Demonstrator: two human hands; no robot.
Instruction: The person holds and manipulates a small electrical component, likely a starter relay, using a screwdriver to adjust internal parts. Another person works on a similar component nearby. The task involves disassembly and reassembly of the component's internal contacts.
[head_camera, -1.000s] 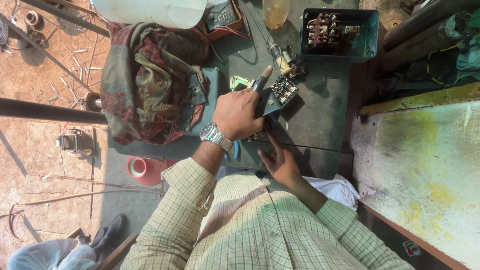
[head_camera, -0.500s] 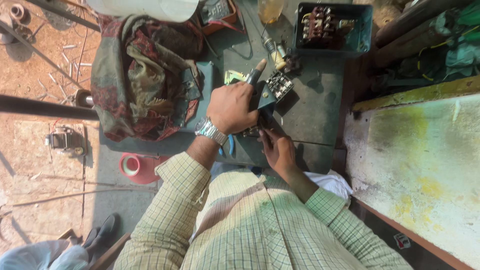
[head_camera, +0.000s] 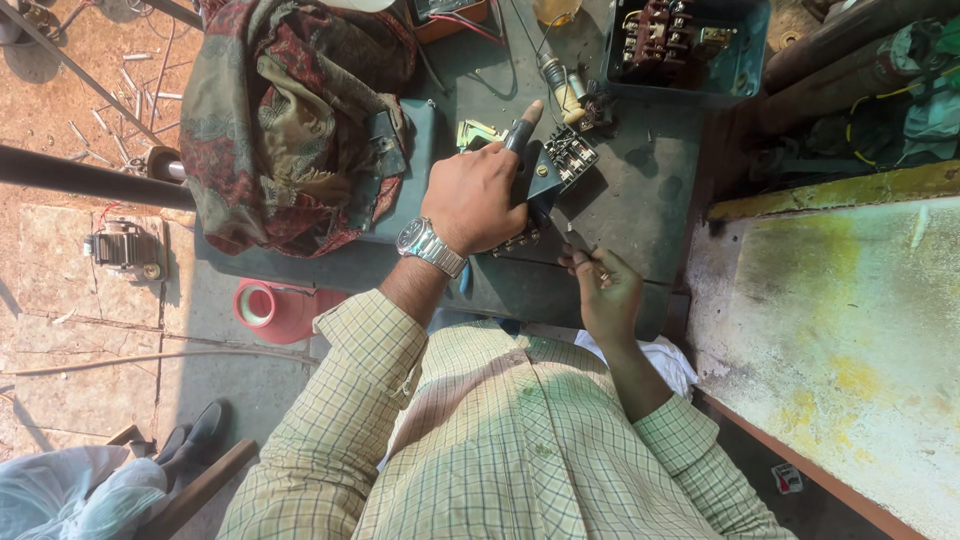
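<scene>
My left hand (head_camera: 478, 200), with a metal watch on its wrist, grips a black electrical switch block (head_camera: 562, 160) with rows of terminals. It holds the block tilted on the dark metal table (head_camera: 640, 215), with the index finger stretched along the block's top. My right hand (head_camera: 607, 292) hovers just below and right of the block, at the table's near edge. Its fingers are curled and pinched on a small thin metal piece that is too small to name.
A patterned cloth (head_camera: 290, 120) lies heaped on the table's left. A teal box (head_camera: 745, 50) holding another switch unit stands at the back right. A yellow-stained slab (head_camera: 850, 330) borders the right. On the floor are a red tape roll (head_camera: 258, 304), a small motor (head_camera: 120, 250) and another person's shoe (head_camera: 195, 435).
My right hand has drawn away from under the block, a little to the right. My left hand keeps its hold on the block. The view has shifted slightly.
</scene>
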